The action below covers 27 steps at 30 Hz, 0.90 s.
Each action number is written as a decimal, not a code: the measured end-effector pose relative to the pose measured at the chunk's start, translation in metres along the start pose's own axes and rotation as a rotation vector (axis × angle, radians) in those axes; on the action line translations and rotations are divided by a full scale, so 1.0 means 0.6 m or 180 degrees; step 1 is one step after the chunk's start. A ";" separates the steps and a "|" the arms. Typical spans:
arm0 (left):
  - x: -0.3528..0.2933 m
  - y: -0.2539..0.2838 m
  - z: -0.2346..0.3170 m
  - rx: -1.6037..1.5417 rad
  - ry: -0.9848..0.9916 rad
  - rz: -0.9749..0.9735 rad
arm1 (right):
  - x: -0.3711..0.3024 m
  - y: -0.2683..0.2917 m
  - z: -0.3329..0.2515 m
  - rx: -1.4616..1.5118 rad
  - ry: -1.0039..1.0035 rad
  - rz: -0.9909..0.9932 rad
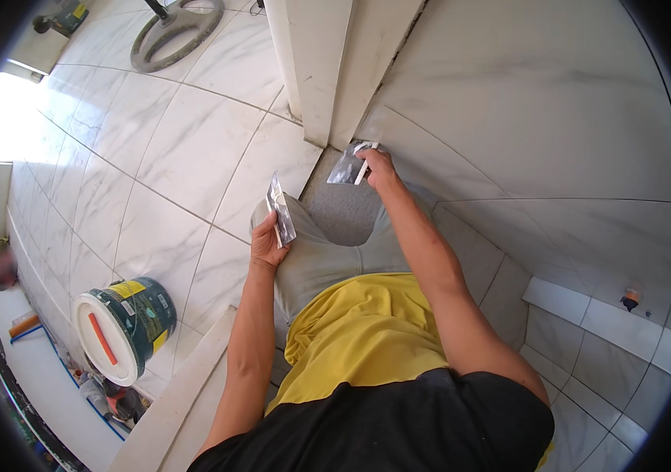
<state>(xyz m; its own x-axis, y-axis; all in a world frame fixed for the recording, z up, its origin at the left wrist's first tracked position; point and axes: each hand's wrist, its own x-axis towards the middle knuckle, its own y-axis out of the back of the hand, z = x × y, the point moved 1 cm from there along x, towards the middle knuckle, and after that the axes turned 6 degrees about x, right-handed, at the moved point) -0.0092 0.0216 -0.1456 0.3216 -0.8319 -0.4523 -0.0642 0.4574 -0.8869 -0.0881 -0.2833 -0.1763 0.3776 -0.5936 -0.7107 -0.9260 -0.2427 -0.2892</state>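
My right hand [380,167] is closed around a broad putty knife [345,167] with whitish smears on its blade. It holds the blade at the foot of the pale door frame [329,86], over the grey threshold strip [339,208]. In my left hand [267,244] is a second flat putty knife [281,211], gripped upright with its blade edge toward the doorway. White paste marks show on this one too. The two knives are apart. Between my knees, in grey trousers, part of the grey strip shows.
A green bucket [164,311] stands at the left, with an orange stick [102,338] on its white lid. Behind it lie tools [119,397]. A round stand base [174,35] rests on the far marbled floor. An orange-capped pipe stub [631,299] pokes out at the right.
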 end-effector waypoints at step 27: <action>-0.007 -0.003 -0.004 0.0155 -0.0209 -0.0167 | -0.166 -0.055 -0.132 0.0232 0.0444 -0.0564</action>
<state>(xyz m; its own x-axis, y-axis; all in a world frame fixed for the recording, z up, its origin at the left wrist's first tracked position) -0.0127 0.0233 -0.1423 0.3846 -0.8334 -0.3968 -0.0002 0.4298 -0.9029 -0.0952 -0.2767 -0.0450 0.5260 -0.6482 -0.5506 -0.8409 -0.2995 -0.4507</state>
